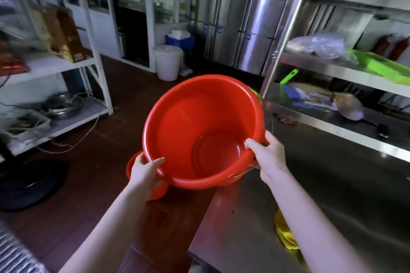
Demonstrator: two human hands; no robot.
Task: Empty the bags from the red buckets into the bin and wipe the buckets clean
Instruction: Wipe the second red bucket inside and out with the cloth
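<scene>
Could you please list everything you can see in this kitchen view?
held bucket: one, red, empty, tilted, over the floor by the table
second bucket: one, red, below the held one, mostly hidden
cloth: one, yellow, on the table
table: one, steel, right
white bin: one, lidded, on the floor at the back
crate: one, blue, behind the white bin
tray: one, green, right shelf
bowls: steel, count unclear, low left shelf
fridge: one, steel, back wall
left hand: grips the held bucket's near rim
right hand: grips its right rim
</scene>
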